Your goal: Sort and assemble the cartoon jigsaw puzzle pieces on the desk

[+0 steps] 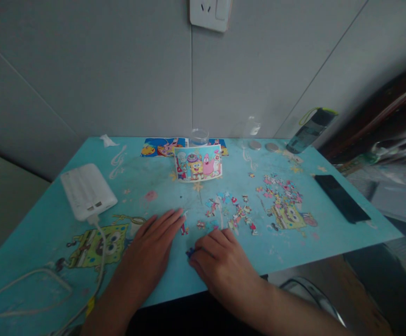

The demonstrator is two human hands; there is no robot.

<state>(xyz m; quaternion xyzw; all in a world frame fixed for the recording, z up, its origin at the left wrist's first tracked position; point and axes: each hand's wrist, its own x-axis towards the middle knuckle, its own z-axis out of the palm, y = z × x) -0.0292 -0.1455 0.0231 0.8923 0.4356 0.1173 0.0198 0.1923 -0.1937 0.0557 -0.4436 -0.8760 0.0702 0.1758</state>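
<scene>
My left hand (155, 245) lies on the turquoise table with its fingers stretched out. Beside its fingertips is a narrow strip of puzzle pieces (184, 227), partly covered by the fingers. In a pinch between thumb and fingers, my right hand (218, 259) has a small dark blue puzzle piece (190, 252), low over or on the tabletop. Just beyond the right hand, loose puzzle pieces (241, 212) are spread about. A denser heap of pieces (283, 189) sits farther right. The picture card (199, 164) with cartoon figures stands propped up at the back.
Behind the card are a clear round container (199, 136) and a blue printed sheet (161, 147). A white power bank (88, 191) with a cable (102, 252) lies at left. On the right are a black phone (342, 198), a tilted bottle (311, 130) and two round lids (271, 147).
</scene>
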